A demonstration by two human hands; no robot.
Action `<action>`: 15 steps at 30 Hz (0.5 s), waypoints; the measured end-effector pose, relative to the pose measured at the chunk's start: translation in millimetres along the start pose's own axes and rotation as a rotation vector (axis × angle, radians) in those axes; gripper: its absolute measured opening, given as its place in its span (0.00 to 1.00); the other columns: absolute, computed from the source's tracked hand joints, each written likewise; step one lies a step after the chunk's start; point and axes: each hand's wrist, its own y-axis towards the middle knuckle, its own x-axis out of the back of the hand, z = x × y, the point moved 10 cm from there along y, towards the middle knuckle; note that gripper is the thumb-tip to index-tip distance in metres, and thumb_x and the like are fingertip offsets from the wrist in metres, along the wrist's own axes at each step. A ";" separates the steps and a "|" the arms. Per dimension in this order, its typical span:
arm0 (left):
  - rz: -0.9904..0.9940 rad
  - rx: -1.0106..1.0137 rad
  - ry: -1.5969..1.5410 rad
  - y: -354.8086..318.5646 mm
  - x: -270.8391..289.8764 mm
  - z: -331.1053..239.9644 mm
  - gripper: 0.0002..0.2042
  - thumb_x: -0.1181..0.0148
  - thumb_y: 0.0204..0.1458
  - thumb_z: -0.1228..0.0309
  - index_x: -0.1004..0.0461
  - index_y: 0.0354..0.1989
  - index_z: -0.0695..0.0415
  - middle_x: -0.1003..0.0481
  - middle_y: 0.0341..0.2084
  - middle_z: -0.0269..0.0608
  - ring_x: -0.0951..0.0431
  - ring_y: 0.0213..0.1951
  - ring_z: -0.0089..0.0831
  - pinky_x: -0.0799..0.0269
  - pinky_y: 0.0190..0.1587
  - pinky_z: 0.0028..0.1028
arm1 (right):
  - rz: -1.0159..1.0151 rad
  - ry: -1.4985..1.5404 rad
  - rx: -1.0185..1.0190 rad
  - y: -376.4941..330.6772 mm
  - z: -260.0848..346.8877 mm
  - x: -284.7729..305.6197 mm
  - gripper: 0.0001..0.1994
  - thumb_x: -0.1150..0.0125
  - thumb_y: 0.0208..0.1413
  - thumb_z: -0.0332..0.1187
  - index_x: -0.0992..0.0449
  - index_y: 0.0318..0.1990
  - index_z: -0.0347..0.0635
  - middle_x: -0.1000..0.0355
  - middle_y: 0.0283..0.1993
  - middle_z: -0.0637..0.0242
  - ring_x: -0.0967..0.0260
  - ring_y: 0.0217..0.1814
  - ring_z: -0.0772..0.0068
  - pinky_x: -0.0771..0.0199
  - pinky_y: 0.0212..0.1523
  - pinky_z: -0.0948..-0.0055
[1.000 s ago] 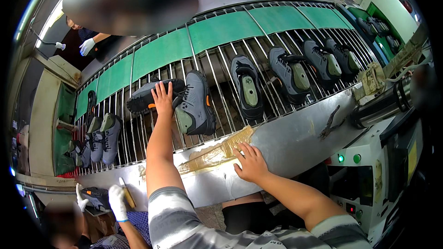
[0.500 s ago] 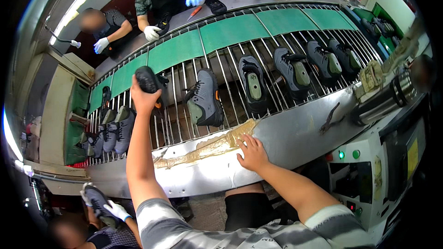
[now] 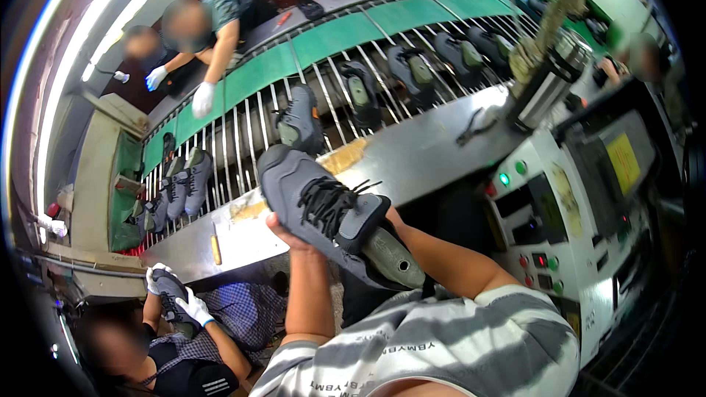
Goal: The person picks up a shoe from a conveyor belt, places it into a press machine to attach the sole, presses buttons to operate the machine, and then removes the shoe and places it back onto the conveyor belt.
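Observation:
A grey lace-up shoe (image 3: 298, 187) is tilted up in front of me, its toe pointing to the upper left. Black laces cross it, and a green shoe last (image 3: 393, 257) with a round hole fills its heel opening. My left hand (image 3: 293, 234) grips the shoe from below near the forefoot, most of its fingers behind the sole. On the other side, my right hand (image 3: 395, 219) is against the shoe by the ankle collar, its fingers hidden behind it. Just beyond the toe, another grey shoe (image 3: 300, 117) rests on the metal rod rack (image 3: 237, 140).
More shoes (image 3: 409, 70) stand along the rack, beside a green strip (image 3: 257, 70). A yellow-handled tool (image 3: 216, 245) lies on the metal edge, dark pliers-like tool (image 3: 474, 123) and steel flask (image 3: 548, 84) farther right. Gloved co-workers sit opposite and at lower left; a control panel (image 3: 540, 242) stands right.
My left hand has brought the shoe from above the rack toward me. My right hand has left the metal edge for the shoe. A co-worker opposite now reaches over the green strip.

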 end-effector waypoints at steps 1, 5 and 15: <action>0.041 0.091 -0.020 -7.2 -13.0 34.5 0.45 0.38 0.36 0.47 0.41 0.62 0.63 0.31 0.52 0.57 0.26 0.50 0.52 0.31 0.56 0.50 | 0.127 -0.173 0.219 -20.3 3.6 5.1 0.26 0.57 0.62 0.51 0.32 0.58 0.41 0.28 0.54 0.54 0.29 0.54 0.58 0.32 0.59 0.60; 0.112 0.411 -0.087 -44.3 -33.3 136.4 0.48 0.37 0.32 0.45 0.42 0.62 0.64 0.33 0.53 0.64 0.27 0.50 0.56 0.30 0.55 0.50 | 0.471 -0.036 0.213 -136.9 -31.5 -54.7 0.37 0.55 0.57 0.61 0.39 0.64 0.39 0.33 0.58 0.46 0.31 0.58 0.48 0.33 0.60 0.52; 0.411 0.791 0.529 -76.3 -33.9 340.3 0.26 0.39 0.51 0.53 0.31 0.52 0.60 0.25 0.40 0.46 0.23 0.40 0.36 0.26 0.44 0.33 | 0.141 -0.156 0.682 -369.0 -39.2 65.4 0.34 0.49 0.52 0.50 0.37 0.62 0.33 0.33 0.59 0.45 0.32 0.59 0.49 0.36 0.63 0.55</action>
